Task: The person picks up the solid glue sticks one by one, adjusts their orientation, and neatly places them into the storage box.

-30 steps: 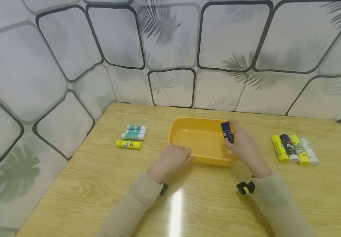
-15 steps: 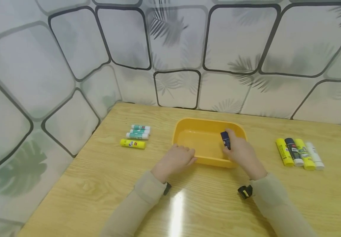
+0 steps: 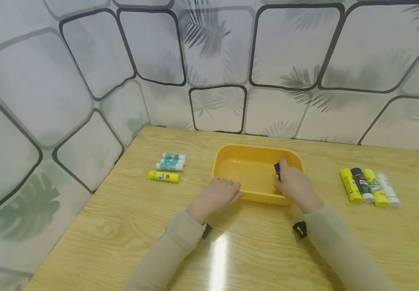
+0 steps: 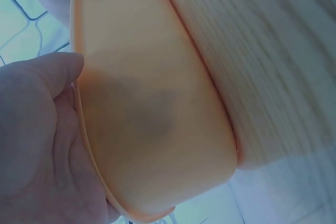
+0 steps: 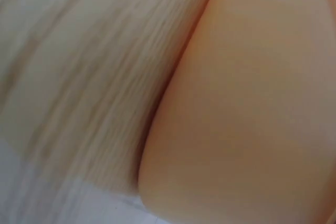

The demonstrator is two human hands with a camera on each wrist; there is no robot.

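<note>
The navy stick [image 3: 277, 169] juts from right-hand fingers [image 3: 284, 164].

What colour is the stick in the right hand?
The stick is dark blue where it shows, best in the head view.

Head view: the wood-grain tabletop [image 3: 260, 242] and rectangular yellow-orange plastic tray [image 3: 260, 197] are seen from above, forward and down. Left and right wrist views: the tray's outer wall is faced, aslant, at close range. Tray and tabletop are shared by all.
</note>
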